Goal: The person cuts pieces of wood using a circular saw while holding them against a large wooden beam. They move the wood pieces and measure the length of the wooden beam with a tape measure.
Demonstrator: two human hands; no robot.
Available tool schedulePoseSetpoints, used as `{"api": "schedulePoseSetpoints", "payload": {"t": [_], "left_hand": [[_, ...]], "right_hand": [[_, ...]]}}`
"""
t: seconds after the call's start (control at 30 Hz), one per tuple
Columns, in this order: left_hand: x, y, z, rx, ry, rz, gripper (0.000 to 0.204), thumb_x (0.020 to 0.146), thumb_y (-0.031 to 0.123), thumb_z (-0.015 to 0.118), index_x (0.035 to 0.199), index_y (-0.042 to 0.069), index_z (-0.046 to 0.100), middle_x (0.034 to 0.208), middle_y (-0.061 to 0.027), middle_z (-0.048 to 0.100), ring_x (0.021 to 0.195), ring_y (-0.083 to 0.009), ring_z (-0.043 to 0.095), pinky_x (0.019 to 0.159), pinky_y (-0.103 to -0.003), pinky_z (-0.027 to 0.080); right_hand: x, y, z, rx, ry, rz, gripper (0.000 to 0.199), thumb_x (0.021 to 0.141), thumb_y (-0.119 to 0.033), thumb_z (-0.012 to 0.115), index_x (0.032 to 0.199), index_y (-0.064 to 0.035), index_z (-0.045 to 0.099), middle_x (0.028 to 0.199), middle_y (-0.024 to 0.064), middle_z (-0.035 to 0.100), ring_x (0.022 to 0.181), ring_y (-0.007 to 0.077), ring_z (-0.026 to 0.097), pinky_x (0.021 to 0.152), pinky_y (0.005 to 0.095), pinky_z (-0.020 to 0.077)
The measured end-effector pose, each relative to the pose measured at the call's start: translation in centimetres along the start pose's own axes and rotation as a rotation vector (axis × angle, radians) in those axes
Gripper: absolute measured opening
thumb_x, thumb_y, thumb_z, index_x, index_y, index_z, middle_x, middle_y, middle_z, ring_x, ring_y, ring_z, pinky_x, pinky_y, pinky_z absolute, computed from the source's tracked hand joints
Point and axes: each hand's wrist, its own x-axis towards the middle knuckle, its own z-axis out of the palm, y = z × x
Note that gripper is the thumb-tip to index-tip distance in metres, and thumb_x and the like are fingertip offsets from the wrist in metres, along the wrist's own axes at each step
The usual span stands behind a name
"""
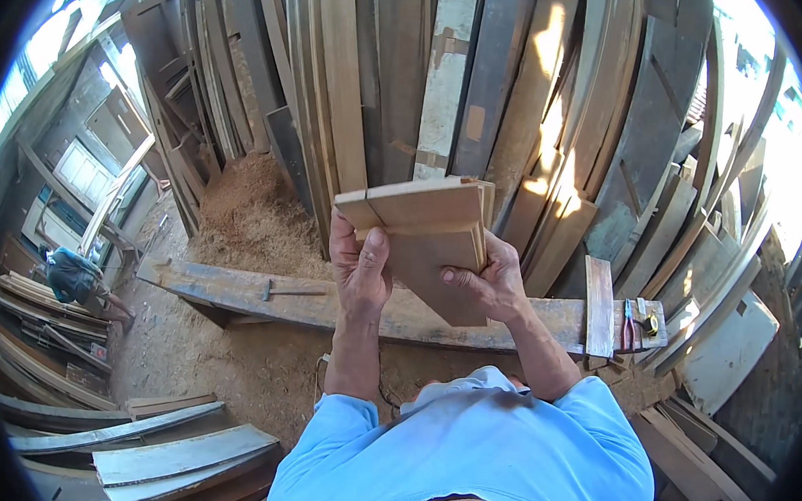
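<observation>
Above the bench, both my hands hold a small stack of flat, pale-brown wooden boards. My left hand is closed on the left end, its thumb pressing on the near face. My right hand grips the right edge, thumb on the face and fingers hidden behind. One board lies crosswise along the top of the stack. Below is a long, worn wooden bench. A hammer rests on it to the left of my left forearm. At its right end are a short plank, red-handled pliers and a tape measure.
Tall planks lean in a row behind the bench. A sawdust heap sits against them at left. More boards are stacked at lower left, others at lower right. Another person bends over far left.
</observation>
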Motion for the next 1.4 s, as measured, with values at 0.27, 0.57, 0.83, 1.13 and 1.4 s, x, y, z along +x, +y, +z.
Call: {"api": "schedulePoseSetpoints", "payload": {"t": [0.27,0.57,0.83,1.13,1.4], "left_hand": [[-0.3,-1.4,-2.9,-0.011,-0.063,-0.084,0.027,0.105,0.02,0.068,0.125,0.004,0.06,0.12,-0.0052,0.067,0.111,-0.0109,0.062,0.1,-0.029,0.048],[1.6,-4.1,-3.9,0.113,-0.097,0.057,0.04,0.11,0.046,0.054,0.11,0.006,0.053,0.105,-0.0117,0.064,0.091,-0.0155,0.062,0.084,-0.032,0.052],[4.3,-6.1,-4.9,0.048,-0.028,0.051,0.054,0.11,0.063,0.036,0.11,0.01,0.051,0.083,-0.0138,0.064,0.075,-0.0221,0.064,0.072,-0.035,0.055],[5.1,-6.0,-6.9,-0.002,-0.004,0.059,0.046,0.112,0.054,0.039,0.112,0.009,0.05,0.083,-0.0169,0.065,0.071,-0.0234,0.063,0.068,-0.036,0.055],[5.9,-6.3,-9.5,0.047,0.033,0.07,0.043,0.111,0.049,0.048,0.113,0.007,0.052,0.084,-0.015,0.065,0.073,-0.023,0.065,0.07,-0.036,0.056]], "right_hand": [[-0.8,3.7,0.9,-0.181,0.016,0.011,0.05,0.087,-0.017,0.089,0.125,0.0027,0.065,0.104,0.0122,0.076,0.1,0.0163,0.07,0.09,0.0338,0.0554],[-2.4,3.7,3.0,-0.487,0.034,-0.012,0.061,0.081,-0.017,0.087,0.135,-0.0002,0.064,0.122,0.0167,0.072,0.104,0.0335,0.069,0.096,0.0431,0.0546],[-2.1,6.0,5.6,-0.624,0.07,-0.074,0.071,0.082,-0.011,0.081,0.146,0.0022,0.054,0.131,0.0172,0.068,0.106,0.0349,0.065,0.098,0.0429,0.0482],[-1.0,7.2,7.5,-0.59,0.145,-0.25,0.068,0.081,-0.005,0.081,0.144,0.0006,0.055,0.137,0.0186,0.065,0.112,0.0381,0.064,0.098,0.0456,0.0484],[0.5,7.8,7.9,-0.575,0.086,-0.232,0.069,0.082,-0.012,0.083,0.143,0.0033,0.056,0.135,0.0215,0.066,0.118,0.0361,0.065,0.1,0.0439,0.0456]]}}
